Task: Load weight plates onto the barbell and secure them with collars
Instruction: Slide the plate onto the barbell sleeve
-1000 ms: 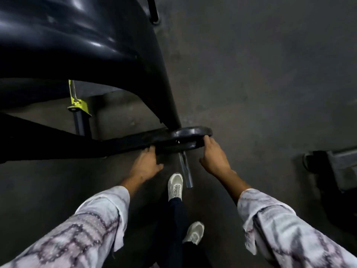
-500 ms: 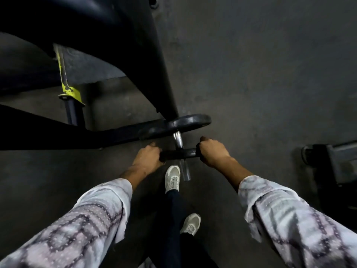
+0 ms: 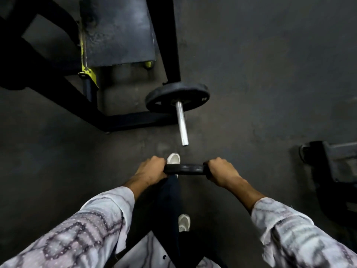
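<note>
Holding: you grip a small black weight plate (image 3: pixel 184 169) edge-on, one hand at each end of its rim, over your leading white shoe (image 3: pixel 173 158).
Left hand (image 3: pixel 149 170): your fingers are curled closed around the plate's left edge, knuckles up.
Right hand (image 3: pixel 222 171): your fingers are wrapped closed over the plate's right edge, wrist bent back toward you.
Plate in hands: it is clear of the bar, nearer to you than the sleeve tip and not touching it.
Barbell sleeve (image 3: pixel 182 122): the bare silver sleeve points toward you, its open end just beyond your shoe.
Loaded plate (image 3: pixel 176 97): one black plate already sits on the sleeve, pushed to the far end, with bare metal in front of it.
Writing: a small pale mark shows on the loaded plate's right rim, too small for you to read; no brand or number is legible on either plate.
Frame (image 3: pixel 127 118): black steel tubing runs along the floor on the left, with a chipped yellow bracket (image 3: pixel 87 71) on an upright.
Floor (image 3: pixel 251 74): dark grey and worn.
Sleeves: pale patterned cloth covers both your forearms.
</note>
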